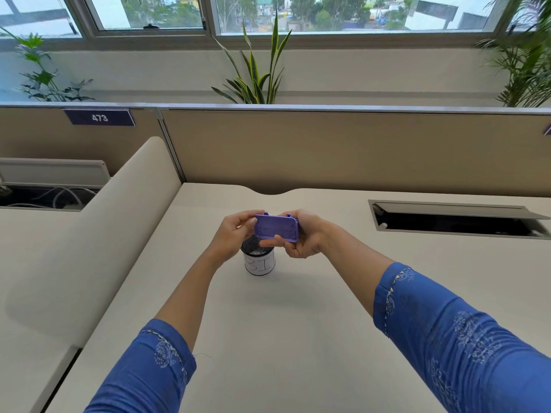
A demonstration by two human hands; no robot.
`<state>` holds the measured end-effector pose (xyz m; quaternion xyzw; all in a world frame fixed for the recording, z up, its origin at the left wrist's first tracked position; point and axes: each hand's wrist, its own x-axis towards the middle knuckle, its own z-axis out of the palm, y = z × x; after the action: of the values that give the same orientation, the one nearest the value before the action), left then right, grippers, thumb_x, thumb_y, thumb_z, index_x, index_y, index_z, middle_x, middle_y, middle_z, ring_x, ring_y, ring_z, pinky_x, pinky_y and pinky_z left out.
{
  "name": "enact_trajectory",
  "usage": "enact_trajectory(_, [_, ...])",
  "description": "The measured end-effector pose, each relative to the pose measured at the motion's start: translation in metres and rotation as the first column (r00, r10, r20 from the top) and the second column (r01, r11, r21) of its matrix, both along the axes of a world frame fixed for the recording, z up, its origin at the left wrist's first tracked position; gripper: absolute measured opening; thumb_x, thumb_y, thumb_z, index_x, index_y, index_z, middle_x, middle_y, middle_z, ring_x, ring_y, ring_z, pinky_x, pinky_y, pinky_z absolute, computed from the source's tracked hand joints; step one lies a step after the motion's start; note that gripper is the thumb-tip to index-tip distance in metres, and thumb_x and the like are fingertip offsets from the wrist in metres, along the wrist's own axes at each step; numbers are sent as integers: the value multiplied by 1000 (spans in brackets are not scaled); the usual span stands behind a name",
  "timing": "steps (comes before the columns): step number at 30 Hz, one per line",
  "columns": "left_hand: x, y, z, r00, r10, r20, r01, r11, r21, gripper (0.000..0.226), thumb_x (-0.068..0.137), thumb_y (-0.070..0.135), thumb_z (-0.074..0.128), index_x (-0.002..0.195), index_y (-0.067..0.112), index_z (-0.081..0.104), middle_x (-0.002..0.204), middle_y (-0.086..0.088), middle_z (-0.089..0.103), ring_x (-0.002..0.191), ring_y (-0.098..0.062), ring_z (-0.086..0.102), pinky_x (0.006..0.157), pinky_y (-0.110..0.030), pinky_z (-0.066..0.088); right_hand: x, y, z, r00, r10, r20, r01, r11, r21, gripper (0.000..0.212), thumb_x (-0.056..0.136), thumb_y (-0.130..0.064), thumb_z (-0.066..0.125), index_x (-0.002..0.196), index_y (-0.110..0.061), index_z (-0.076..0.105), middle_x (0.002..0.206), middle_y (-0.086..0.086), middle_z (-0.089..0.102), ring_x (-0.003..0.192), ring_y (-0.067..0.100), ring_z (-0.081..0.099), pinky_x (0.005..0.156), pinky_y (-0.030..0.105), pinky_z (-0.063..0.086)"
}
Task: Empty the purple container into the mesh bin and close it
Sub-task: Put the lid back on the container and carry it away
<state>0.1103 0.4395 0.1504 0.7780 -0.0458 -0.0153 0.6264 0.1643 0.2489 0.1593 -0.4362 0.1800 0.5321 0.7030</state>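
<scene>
views: one, a wide-angle camera worn on the head.
position: set above the near edge of the pale beige desk [268,338].
facing: forward and down; tan fabric partition [328,150] and grey-framed windows [328,13] are taken in at the top.
nearness: close; left hand [235,234], right hand [307,236] and small purple plastic container [277,229] are framed at centre, forearms entering from the bottom edge.
distortion: edges are bowed near the borders.

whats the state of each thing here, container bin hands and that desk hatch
mesh bin, upright, open top
purple container, held over the mesh bin, open or closed unclear
left hand, gripping the container's left end
right hand, gripping its right end
desk hatch, flap raised
</scene>
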Motion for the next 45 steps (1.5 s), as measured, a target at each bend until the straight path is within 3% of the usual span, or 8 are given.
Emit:
enact_trajectory(6, [2,-2,0,995,94,15,-94,996,-8,25,100,7,47,117,7,66,106,-13,69,85,-22,69,64,-21,59,-7,3,9,999,-28,28,27,999,20,48,92,-42,48,99,-2,73,104,24,73,52,23,69,51,25,58])
enact_trajectory(10, [3,-1,0,986,167,0,-167,986,-26,24,100,7,48,112,9,68,100,-11,72,74,-17,75,58,-23,59,-13,8,19,996,-69,59,66,996,60,58,94,-54,49,113,-1,65,113,24,70,84,45,71,63,36,63])
enact_trajectory(13, [3,-1,-1,976,215,-41,-215,976,20,21,99,11,51,111,8,68,94,-13,73,60,-15,73,55,-23,59,-16,11,26,981,-115,156,122,992,-35,61,96,-52,47,129,-2,57,125,21,66,94,43,68,63,34,62])
enact_trajectory(24, [-24,-17,-2,954,236,-186,-249,967,-47,24,96,18,58,115,6,65,86,-11,75,67,-22,75,57,-25,61,-44,3,36,779,108,618,206,886,-415,54,98,-56,37,121,-11,56,89,6,75,60,16,71,53,24,55])
enact_trajectory(32, [-68,-57,1,945,169,-280,-208,971,-119,26,99,36,51,92,19,70,72,-1,77,61,-24,74,52,-25,58,-75,-41,31,777,135,615,262,819,-511,50,101,-56,25,95,-15,54,75,3,69,44,9,60,54,24,46])
enact_trajectory(37, [-91,-94,-5,955,192,-226,-204,979,-31,36,97,41,52,90,8,64,59,-5,69,38,-8,55,60,-39,58,-93,-78,31,779,205,593,219,797,-562,57,99,-62,22,89,-14,50,67,3,59,43,12,46,48,24,42])
enact_trajectory(41, [-112,-137,-6,922,166,-350,-189,982,-30,48,99,50,38,90,12,64,76,-6,69,59,-17,62,63,-39,59,-112,-105,28,753,334,568,106,790,-605,63,95,-68,20,85,-14,51,63,2,54,39,10,41,46,23,40])
enact_trajectory(45, [-133,-168,-11,778,-152,-609,-114,920,-376,76,93,68,25,108,8,69,99,-20,75,88,-40,73,65,-38,61,-129,-128,28,744,425,516,33,747,-664,67,92,-72,19,82,-13,49,63,4,52,48,14,43,50,24,40])
